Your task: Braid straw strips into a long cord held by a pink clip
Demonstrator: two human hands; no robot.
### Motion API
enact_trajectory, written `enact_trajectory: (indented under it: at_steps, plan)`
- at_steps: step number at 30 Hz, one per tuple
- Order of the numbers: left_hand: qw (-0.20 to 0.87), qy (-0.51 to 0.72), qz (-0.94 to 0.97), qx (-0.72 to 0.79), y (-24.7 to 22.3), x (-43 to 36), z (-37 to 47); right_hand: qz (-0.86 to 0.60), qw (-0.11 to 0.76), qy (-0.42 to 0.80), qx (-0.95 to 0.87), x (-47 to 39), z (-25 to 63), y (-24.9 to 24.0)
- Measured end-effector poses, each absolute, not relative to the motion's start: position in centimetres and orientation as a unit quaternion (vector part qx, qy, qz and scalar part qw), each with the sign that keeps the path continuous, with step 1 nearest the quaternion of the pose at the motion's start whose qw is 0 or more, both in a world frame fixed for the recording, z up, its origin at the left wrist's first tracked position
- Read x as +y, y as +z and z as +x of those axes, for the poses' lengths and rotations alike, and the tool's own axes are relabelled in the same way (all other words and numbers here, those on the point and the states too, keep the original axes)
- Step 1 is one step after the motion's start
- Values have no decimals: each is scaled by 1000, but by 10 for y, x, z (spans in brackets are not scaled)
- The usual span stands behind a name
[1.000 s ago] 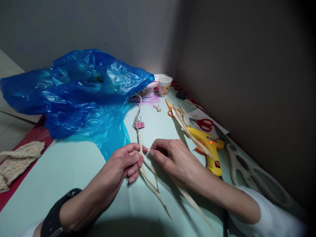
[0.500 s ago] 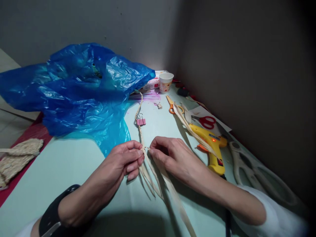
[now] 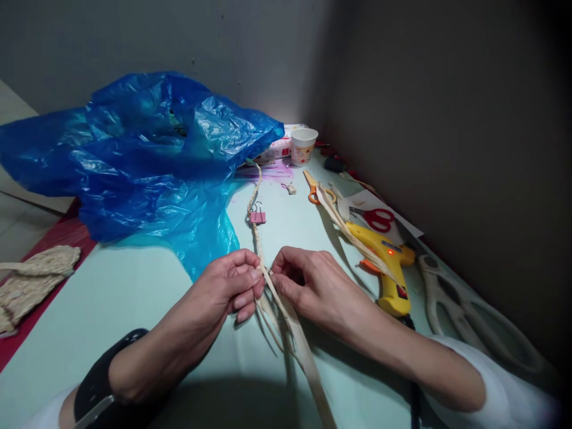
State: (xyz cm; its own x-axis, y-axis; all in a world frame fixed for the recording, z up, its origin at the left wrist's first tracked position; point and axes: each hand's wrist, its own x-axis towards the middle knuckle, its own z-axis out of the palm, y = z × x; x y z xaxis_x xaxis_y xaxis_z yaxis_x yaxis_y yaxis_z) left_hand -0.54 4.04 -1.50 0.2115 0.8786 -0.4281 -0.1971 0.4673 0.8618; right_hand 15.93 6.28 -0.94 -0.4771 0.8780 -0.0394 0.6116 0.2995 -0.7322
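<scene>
A thin, pale braid [image 3: 257, 237] runs from beside the blue bag down to my fingers, with a pink binder clip [image 3: 258, 217] gripping it partway. My left hand [image 3: 239, 286] pinches the braid's lower end between thumb and forefinger, its other fingers curled. Close on the right, my right hand [image 3: 308, 283] pinches a strand at the same spot, thumb against forefinger. Loose flat strands [image 3: 304, 351] hang from between the hands toward the table's near edge; the longest and widest passes below the right hand. Exactly how the strands cross is hidden by the fingertips.
A crumpled blue plastic bag [image 3: 147, 161] covers the back left. To the right lie a yellow glue gun [image 3: 393, 298] with a lit red light, red-handled scissors [image 3: 379, 220], orange scissors [image 3: 311, 187] and large shears [image 3: 456, 310]. A paper cup [image 3: 304, 149] stands behind; woven pieces [image 3: 40, 286] lie left.
The wide strand has shifted left and now lies across the front of the braid's end. Both hands keep their pinch almost in place. The whole view has shifted slightly.
</scene>
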Motion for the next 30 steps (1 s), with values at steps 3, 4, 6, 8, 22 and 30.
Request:
enact_trajectory:
  at_steps: [3, 4, 6, 8, 22, 30]
  plan:
    - [685, 387, 356, 504, -18, 40, -3, -464, 190, 370, -782, 63, 160, -12]
    - [681, 389, 360, 505, -19, 39, -3, -465, 191, 374, -780, 63, 160, -12]
    - [674, 390, 370, 507, -21, 38, -3, -472, 192, 379, -772, 64, 160, -13]
    - [670, 388, 381, 506, -22, 38, -3, -482, 194, 382, -764, 65, 160, -13]
    - [660, 359, 375, 543, -22, 42, -4, -490, 167, 478, -710, 67, 156, -13]
    - [636, 365, 391, 557, -21, 41, -1, -475, 189, 499, -699, 70, 158, -17]
